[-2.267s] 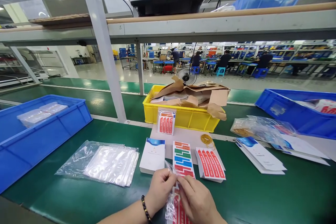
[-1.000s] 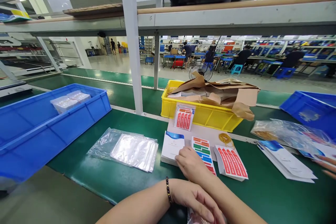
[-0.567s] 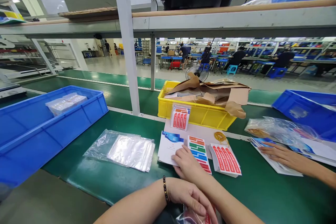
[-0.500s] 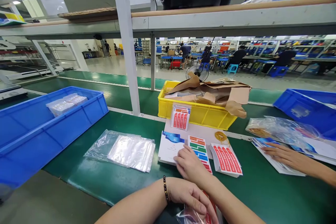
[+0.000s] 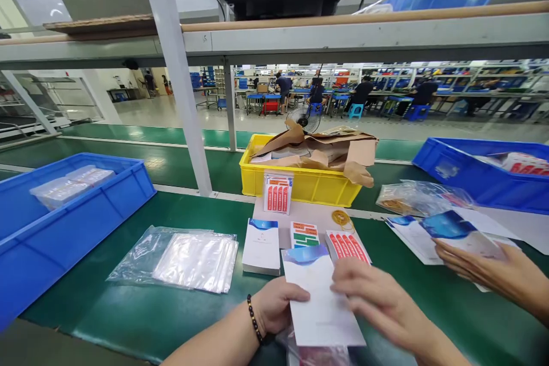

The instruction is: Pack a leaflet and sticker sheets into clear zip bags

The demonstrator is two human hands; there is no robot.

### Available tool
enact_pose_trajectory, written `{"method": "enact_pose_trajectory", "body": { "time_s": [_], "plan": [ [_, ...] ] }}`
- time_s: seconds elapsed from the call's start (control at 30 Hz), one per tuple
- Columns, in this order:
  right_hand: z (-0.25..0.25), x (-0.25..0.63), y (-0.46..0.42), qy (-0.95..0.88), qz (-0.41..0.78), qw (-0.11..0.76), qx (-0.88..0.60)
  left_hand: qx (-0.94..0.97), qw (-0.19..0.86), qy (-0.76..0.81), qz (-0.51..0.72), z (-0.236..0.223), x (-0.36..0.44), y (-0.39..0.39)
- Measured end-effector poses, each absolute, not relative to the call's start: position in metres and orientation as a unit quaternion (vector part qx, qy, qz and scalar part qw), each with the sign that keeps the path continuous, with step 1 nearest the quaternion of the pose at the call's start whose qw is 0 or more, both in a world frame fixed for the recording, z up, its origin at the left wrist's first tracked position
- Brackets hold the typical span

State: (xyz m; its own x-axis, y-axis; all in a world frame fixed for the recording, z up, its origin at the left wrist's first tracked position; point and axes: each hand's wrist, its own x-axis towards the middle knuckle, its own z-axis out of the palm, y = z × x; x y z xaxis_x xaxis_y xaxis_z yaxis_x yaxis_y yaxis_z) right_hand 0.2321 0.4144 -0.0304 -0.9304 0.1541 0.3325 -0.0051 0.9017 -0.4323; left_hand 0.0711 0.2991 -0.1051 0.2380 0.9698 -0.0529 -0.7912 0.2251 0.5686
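My left hand [image 5: 277, 306] is closed on a white leaflet [image 5: 321, 320] with a blue top edge, its thumb on the front. Under the leaflet a clear plastic bag [image 5: 306, 354] with something reddish inside shows in part; whether my left hand grips it too is unclear. Blurred by motion, my right hand [image 5: 377, 300] is at the leaflet's right edge with fingers apart. Just beyond stand a stack of white leaflets [image 5: 262, 249], a multicoloured sticker stack [image 5: 304, 234] and a red-striped sticker stack [image 5: 348, 246]. A sample bag of stickers [image 5: 278, 194] leans on the yellow crate.
The yellow crate [image 5: 300, 184] holds brown paper. Flat clear bags [image 5: 195, 260] lie left, beside a blue bin [image 5: 77, 217]. Rubber bands [image 5: 341, 218] lie behind the stickers. At right, another person's hand [image 5: 493, 266] holds leaflets near a second blue bin [image 5: 484, 183].
My right hand has moved off the leaflet stack. A leaflet is now in my left hand, above the bag. The view has shifted right, and the other person has lifted leaflets.
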Motion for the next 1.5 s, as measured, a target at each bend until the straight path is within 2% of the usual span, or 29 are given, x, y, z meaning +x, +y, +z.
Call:
{"method": "enact_pose_trajectory", "body": {
  "time_s": [0.07, 0.13, 0.33, 0.5, 0.8, 0.87, 0.93, 1.03, 1.1, 1.2, 1.27, 1.37, 1.43, 1.5],
  "plan": [
    [-0.041, 0.218, 0.438, -0.94, 0.188, 0.236, -0.157, 0.25, 0.769, 0.232, 0.541, -0.107, 0.073, 0.296],
    [-0.057, 0.197, 0.464, -0.945, 0.106, 0.181, -0.253, 0.273, 0.783, 0.249, 0.5, -0.111, 0.072, 0.294],
    [-0.093, 0.156, 0.505, -0.941, 0.083, 0.127, -0.301, 0.236, 0.834, 0.2, 0.457, -0.13, 0.071, 0.293],
    [-0.097, 0.154, 0.507, -0.927, 0.118, 0.156, -0.319, 0.181, 0.799, 0.269, 0.506, -0.132, 0.077, 0.301],
    [-0.081, 0.194, 0.515, -0.807, 0.311, 0.338, -0.371, 0.109, 0.762, 0.339, 0.54, -0.127, 0.072, 0.309],
    [-0.078, 0.209, 0.511, -0.776, 0.355, 0.356, -0.38, 0.072, 0.764, 0.342, 0.542, -0.13, 0.073, 0.311],
    [-0.078, 0.219, 0.498, -0.758, 0.42, 0.332, -0.372, 0.056, 0.767, 0.32, 0.553, -0.132, 0.075, 0.313],
    [-0.083, 0.22, 0.467, -0.727, 0.548, 0.234, -0.342, 0.074, 0.748, 0.284, 0.596, -0.132, 0.078, 0.316],
    [-0.089, 0.216, 0.449, -0.72, 0.583, 0.18, -0.331, 0.081, 0.73, 0.292, 0.612, -0.13, 0.081, 0.317],
    [-0.096, 0.215, 0.44, -0.748, 0.551, 0.16, -0.333, 0.1, 0.713, 0.329, 0.612, -0.129, 0.083, 0.314],
    [-0.098, 0.221, 0.45, -0.769, 0.485, 0.214, -0.356, 0.124, 0.717, 0.327, 0.602, -0.13, 0.083, 0.31],
    [-0.099, 0.235, 0.472, -0.798, 0.319, 0.317, -0.401, 0.161, 0.771, 0.272, 0.553, -0.133, 0.08, 0.3],
    [-0.099, 0.242, 0.481, -0.839, 0.228, 0.303, -0.39, 0.175, 0.804, 0.234, 0.518, -0.134, 0.077, 0.296],
    [-0.099, 0.245, 0.483, -0.889, 0.153, 0.24, -0.36, 0.18, 0.818, 0.207, 0.506, -0.134, 0.074, 0.294]
  ]
}}
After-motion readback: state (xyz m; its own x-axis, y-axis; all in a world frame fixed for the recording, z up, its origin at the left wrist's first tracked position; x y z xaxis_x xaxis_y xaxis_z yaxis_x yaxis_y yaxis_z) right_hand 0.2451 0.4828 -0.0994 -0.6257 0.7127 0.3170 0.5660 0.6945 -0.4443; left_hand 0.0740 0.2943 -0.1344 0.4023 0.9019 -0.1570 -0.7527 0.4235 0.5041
